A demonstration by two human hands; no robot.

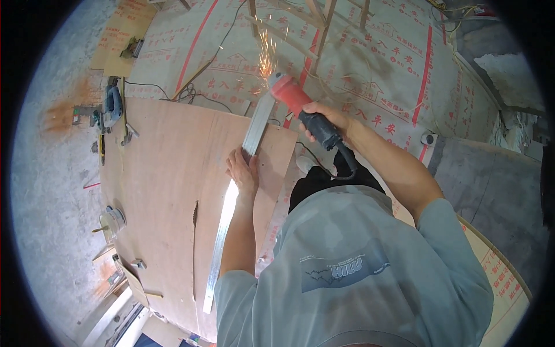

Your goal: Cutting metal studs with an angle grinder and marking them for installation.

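Observation:
My right hand (326,120) is closed round the black body of a red and black angle grinder (295,98), its cord trailing back past my waist. The grinder's head meets the far end of a long silvery metal channel (258,124), and orange sparks (267,55) fly up and away from that spot. With my left hand (243,169) I grip the channel partway along and hold it down on a plywood board (156,173). The channel runs slantwise past the board's far edge, and its near part shines brightly beside my left forearm. The grinder's disc cannot be made out.
A thin dark strip (195,231) lies on the board. Along its left edge are a blue-grey power tool (113,103) and a clear round container (113,220). Beyond stand wooden trestle legs (317,34) on a printed floor covering (370,63), with loose cables (188,91) nearby.

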